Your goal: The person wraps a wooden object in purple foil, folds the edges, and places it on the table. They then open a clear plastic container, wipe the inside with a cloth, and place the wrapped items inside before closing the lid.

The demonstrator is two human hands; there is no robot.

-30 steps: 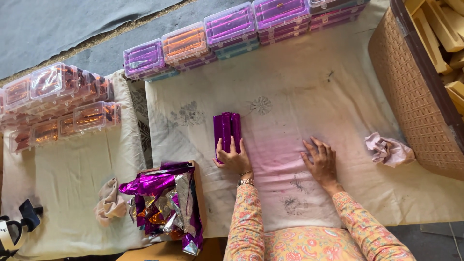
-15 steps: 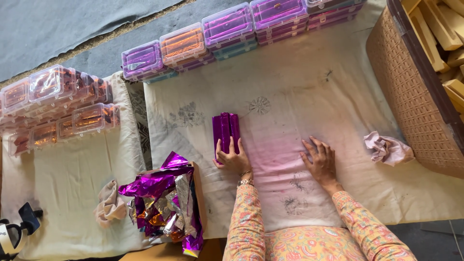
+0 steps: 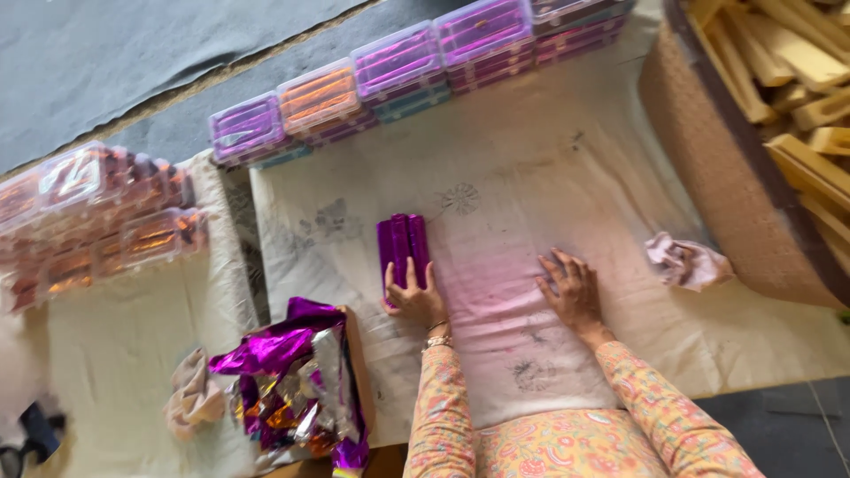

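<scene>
A small bundle of shiny purple foil-wrapped sticks (image 3: 402, 244) lies on a pale cloth (image 3: 531, 186) spread over the floor. My left hand (image 3: 414, 296) rests on the bundle's near end, fingers laid over it. Flat on the cloth to the right lies my right hand (image 3: 571, 288), fingers spread and holding nothing. Both forearms wear orange floral sleeves, and a bracelet sits on the left wrist.
A crumpled heap of purple and silver foil (image 3: 297, 389) sits near left. Clear lidded boxes with purple and orange contents (image 3: 398, 66) line the far edge; more stack at the left (image 3: 88, 221). A woven basket of wooden pieces (image 3: 753, 150) stands right, a crumpled rag (image 3: 683, 261) beside it.
Both hands keep their places on the bundle and the cloth. Only the camera view has shifted a little.
</scene>
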